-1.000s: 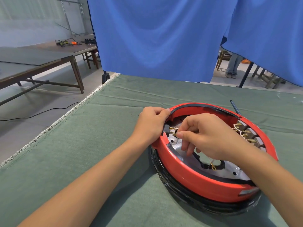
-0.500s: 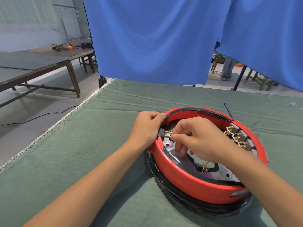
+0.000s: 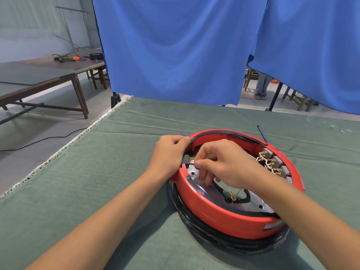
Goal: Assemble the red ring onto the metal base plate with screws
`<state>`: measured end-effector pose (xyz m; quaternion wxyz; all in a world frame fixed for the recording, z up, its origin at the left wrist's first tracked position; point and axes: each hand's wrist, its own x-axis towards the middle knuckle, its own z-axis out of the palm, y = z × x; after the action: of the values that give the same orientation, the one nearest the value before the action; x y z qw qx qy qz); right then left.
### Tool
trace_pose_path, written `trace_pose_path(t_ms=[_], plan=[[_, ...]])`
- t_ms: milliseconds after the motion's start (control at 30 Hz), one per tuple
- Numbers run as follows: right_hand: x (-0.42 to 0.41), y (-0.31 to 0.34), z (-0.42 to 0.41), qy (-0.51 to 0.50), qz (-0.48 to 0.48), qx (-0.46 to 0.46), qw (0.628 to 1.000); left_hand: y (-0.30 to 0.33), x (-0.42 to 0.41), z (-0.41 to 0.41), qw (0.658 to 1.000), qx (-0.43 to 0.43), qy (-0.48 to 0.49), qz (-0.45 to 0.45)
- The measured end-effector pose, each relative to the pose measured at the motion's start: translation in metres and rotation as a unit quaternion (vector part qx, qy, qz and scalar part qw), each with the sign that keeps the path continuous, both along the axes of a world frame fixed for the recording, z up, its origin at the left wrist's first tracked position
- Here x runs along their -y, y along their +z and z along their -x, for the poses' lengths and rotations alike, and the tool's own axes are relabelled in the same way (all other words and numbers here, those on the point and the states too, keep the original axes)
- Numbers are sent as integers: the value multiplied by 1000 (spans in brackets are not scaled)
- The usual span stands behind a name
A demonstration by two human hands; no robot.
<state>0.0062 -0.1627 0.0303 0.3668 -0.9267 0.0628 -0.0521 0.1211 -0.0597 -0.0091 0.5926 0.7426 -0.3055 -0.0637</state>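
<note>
Seating a brass fitting at the ring's left rim

Your left hand curls over the red ring to steady it on the metal base plate, near right on the worktop; your right hand pinches the brass fitting, fingers closed on it.

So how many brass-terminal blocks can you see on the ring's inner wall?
4: three blocks clustered on the right side, one block on the left by the fingers; hands may hide others.
</note>
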Motion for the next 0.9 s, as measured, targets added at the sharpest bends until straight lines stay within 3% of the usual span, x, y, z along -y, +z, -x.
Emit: trace_pose_path(t_ms=[267,467,600,733,800,900], plan=[[-2,1,-5,24,91,20,995,1,-1,0,1000,3,-1,-9],[-1,1,-5,5,79,33,996,5,-1,-2,1000,-13,-4,-17],[3,12,4,-42,7,83,996,12,-5,-3,992,14,19,-124],[11,23,24,-93,-49,164,981,27,-17,-2,962,-59,-35,-265],[15,24,37,-113,-26,186,976,27,-15,2,960,-28,-28,-278],[18,22,56,-128,73,197,969,24,-11,0,956,60,64,-281]])
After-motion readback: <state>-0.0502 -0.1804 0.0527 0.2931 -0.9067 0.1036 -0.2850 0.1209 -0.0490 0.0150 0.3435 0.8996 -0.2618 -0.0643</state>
